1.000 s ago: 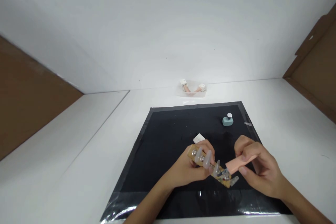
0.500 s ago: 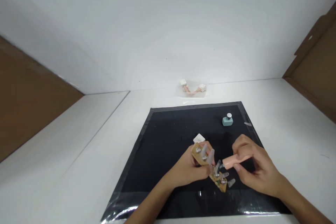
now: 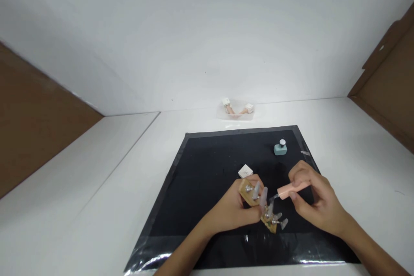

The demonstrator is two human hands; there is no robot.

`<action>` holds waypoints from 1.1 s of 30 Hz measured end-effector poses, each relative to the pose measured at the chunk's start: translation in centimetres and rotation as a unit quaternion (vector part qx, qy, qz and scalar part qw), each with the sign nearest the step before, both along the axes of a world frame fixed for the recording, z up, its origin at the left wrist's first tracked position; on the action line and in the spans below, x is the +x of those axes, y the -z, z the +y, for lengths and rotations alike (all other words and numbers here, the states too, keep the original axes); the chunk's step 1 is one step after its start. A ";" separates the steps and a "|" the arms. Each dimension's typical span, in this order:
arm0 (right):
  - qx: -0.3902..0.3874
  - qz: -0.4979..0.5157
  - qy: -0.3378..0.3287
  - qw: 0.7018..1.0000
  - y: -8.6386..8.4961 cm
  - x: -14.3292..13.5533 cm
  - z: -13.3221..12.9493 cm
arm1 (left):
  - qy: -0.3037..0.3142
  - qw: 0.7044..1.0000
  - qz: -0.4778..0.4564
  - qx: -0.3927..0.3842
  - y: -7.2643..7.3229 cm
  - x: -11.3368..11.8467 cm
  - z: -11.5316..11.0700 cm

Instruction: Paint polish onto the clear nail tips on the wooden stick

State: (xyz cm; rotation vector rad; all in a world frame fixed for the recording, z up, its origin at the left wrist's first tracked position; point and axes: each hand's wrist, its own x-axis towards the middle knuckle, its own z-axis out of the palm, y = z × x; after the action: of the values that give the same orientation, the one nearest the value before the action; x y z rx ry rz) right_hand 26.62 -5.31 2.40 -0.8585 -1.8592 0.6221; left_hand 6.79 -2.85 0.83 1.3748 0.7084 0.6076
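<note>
Near the front of the black mat, my left hand (image 3: 234, 209) grips a yellowish holder (image 3: 248, 196) whose metal posts carry several clear nail tips (image 3: 263, 197). My right hand (image 3: 318, 200), to its right, pinches a peach-coloured brush handle (image 3: 287, 190). The thin brush (image 3: 274, 198) points left and down, its end close to one of the nail tips; whether they touch is hard to tell. Just behind my left hand lies a small white square block (image 3: 245, 171). My left fingers hide part of the holder.
A teal bottle (image 3: 280, 149) with a silvery round top stands at the back right of the black mat (image 3: 200, 159). One loose clear tip (image 3: 305, 153) lies at the mat's right edge. Behind the mat is a clear tray (image 3: 236, 117) with white-ended pieces.
The holder has shifted slightly right and turned in my left hand. My right hand has moved a little up, with the brush tilted more and raised from its earlier spot among the tips.
</note>
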 end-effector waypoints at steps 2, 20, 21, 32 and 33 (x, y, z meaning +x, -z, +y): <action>-0.010 0.021 -0.011 1.000 0.0 0.0 0.0 | 0.000 1.000 0.003 -0.002 -0.1 0.0 0.0; 0.000 -0.010 -0.014 1.000 -0.4 0.0 0.2 | -0.003 1.000 0.007 0.009 -0.1 0.2 0.0; -0.002 0.000 -0.019 1.000 -0.4 0.0 0.2 | -0.002 1.000 0.009 0.006 -0.1 0.2 0.0; 0.001 0.004 -0.042 0.999 -0.4 0.1 0.1 | 0.004 1.000 0.013 -0.008 -0.2 0.2 0.1; 0.002 -0.004 -0.044 0.999 -0.4 0.1 0.2 | 0.006 1.000 0.015 -0.009 -0.2 0.2 0.1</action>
State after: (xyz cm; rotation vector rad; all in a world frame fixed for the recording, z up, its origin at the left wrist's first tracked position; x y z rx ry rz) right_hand 26.70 -5.16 2.82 -0.7808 -1.9137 0.6704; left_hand 6.94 -2.79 1.05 1.3724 0.7292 0.5706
